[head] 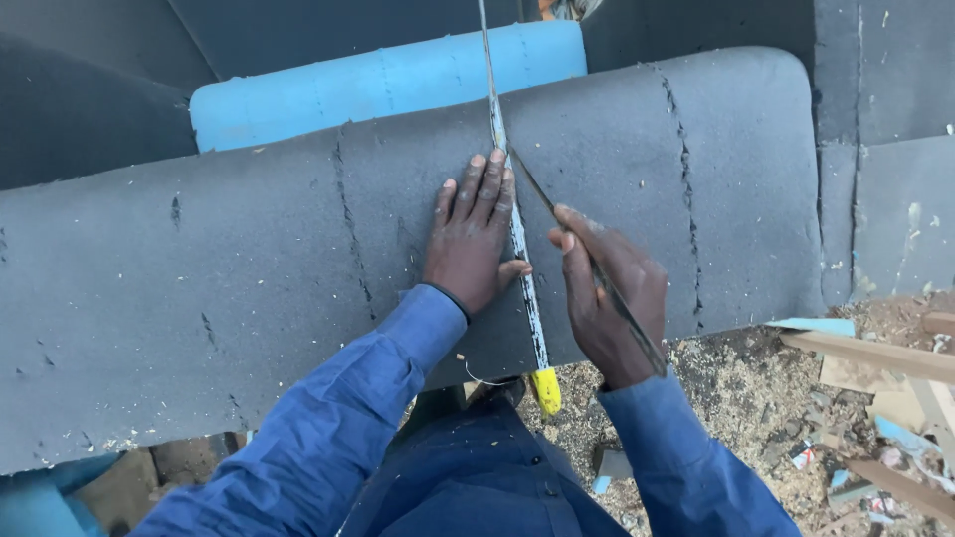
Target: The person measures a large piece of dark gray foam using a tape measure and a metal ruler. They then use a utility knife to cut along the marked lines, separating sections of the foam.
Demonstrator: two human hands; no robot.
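While left hand [471, 239] presses flat, open, on grey foam [249, 259], right hand [609, 298] grips thin blade [587, 261], apparently against straightedge [519, 239].

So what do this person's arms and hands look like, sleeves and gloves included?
Both arms wear long blue work sleeves with buttoned-style cuffs ending at the wrists. The left hand and right hand are bare, with no gloves, and are dusted with pale specks. No watch or rings show.
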